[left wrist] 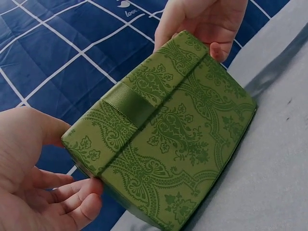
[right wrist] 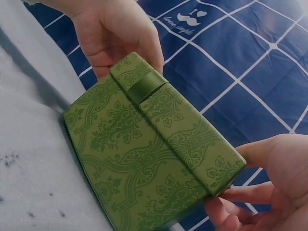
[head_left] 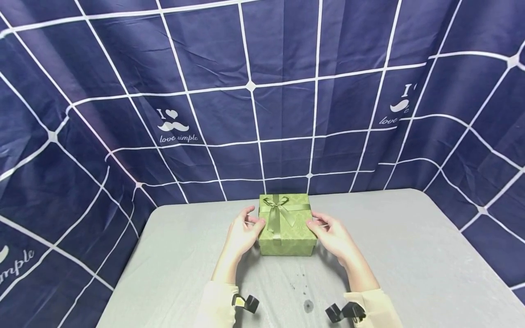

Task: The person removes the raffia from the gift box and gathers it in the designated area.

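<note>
A green patterned gift box (head_left: 287,248) stands on the table with its lid (head_left: 299,231) on. A green ribbon bow (head_left: 277,206) is tied over the lid's top. My left hand (head_left: 241,234) holds the lid at its left side, thumb near the top edge and curled fingers by the lower rim, as the left wrist view shows on the lid (left wrist: 139,103). At the opposite side my right hand (head_left: 337,238) grips it the same way, seen close in the right wrist view beside the box (right wrist: 125,163). What the box contains is hidden.
A pale grey table (head_left: 184,273) bears the box near its back edge. Dark wet-looking spots (head_left: 308,306) mark the surface in front. Behind and at both sides hangs a navy curtain (head_left: 283,114) with white grid lines.
</note>
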The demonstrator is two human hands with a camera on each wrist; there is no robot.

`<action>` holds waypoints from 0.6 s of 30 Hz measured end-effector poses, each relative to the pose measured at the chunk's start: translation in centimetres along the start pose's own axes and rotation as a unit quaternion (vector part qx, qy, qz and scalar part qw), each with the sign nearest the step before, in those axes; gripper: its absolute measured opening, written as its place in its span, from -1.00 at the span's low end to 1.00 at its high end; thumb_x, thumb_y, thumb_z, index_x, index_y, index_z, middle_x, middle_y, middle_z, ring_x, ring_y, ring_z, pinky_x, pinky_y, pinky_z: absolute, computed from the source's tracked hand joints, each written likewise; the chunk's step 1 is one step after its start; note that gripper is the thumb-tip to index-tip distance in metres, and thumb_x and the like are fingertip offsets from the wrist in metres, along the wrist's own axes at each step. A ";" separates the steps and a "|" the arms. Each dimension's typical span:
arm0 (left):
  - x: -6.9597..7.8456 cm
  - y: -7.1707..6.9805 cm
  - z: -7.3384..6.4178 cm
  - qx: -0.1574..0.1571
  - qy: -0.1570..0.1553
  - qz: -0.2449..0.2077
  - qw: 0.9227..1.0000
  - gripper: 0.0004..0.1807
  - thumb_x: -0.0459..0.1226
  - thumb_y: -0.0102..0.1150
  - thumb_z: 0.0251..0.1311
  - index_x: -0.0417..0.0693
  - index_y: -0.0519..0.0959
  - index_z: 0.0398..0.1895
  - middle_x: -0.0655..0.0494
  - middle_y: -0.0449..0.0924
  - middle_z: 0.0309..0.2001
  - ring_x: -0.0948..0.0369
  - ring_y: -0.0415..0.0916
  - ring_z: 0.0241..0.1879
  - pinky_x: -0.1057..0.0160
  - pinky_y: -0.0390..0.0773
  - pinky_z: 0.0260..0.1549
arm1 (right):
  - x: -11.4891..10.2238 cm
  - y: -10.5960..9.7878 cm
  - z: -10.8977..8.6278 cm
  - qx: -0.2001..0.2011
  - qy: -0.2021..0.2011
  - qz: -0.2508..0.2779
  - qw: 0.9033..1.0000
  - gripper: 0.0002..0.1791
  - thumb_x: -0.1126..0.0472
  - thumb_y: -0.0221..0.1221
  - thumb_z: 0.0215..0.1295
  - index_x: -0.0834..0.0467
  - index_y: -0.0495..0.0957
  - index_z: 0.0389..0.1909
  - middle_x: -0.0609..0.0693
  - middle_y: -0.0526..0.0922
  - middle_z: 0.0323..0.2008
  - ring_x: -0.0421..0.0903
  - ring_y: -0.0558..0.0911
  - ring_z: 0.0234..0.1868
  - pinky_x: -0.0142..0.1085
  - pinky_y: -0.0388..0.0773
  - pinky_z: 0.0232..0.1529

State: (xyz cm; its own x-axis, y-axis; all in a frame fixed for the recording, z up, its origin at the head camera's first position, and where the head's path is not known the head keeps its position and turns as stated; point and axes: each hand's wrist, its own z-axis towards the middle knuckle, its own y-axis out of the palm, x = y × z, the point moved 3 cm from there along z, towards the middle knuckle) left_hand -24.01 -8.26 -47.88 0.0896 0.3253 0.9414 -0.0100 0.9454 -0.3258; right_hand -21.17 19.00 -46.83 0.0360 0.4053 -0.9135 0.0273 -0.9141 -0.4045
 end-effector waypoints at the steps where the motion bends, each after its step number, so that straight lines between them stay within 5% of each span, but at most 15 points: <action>1: 0.0 0.0 0.0 0.000 0.001 0.001 1.000 -0.28 -0.16 0.41 0.35 -0.26 0.47 0.52 0.01 0.74 -0.12 0.27 0.66 -0.34 0.16 0.65 -0.18 | 0.0 0.0 0.0 0.000 0.001 0.000 1.000 -0.40 0.12 0.24 0.63 0.36 0.46 0.51 0.28 0.67 0.20 0.05 0.66 0.10 -0.21 0.56 0.10; 18: 0.0 0.1 0.0 0.000 -0.024 -0.013 1.000 -0.29 -0.15 0.42 0.37 -0.26 0.49 0.51 0.00 0.76 -0.10 0.22 0.69 -0.24 0.17 0.67 -0.16 | 0.0 0.0 0.0 -0.002 -0.001 -0.004 1.000 -0.37 0.12 0.24 0.62 0.36 0.43 0.54 0.32 0.61 0.25 0.06 0.62 0.10 -0.21 0.54 0.09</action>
State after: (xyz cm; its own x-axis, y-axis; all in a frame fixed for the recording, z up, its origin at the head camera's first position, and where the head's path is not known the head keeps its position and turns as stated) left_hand -23.98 -8.18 -47.91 0.0417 0.3009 0.9527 -0.0091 0.9536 -0.3008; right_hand -21.18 19.03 -46.81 0.0345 0.4129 -0.9101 0.0306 -0.9107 -0.4120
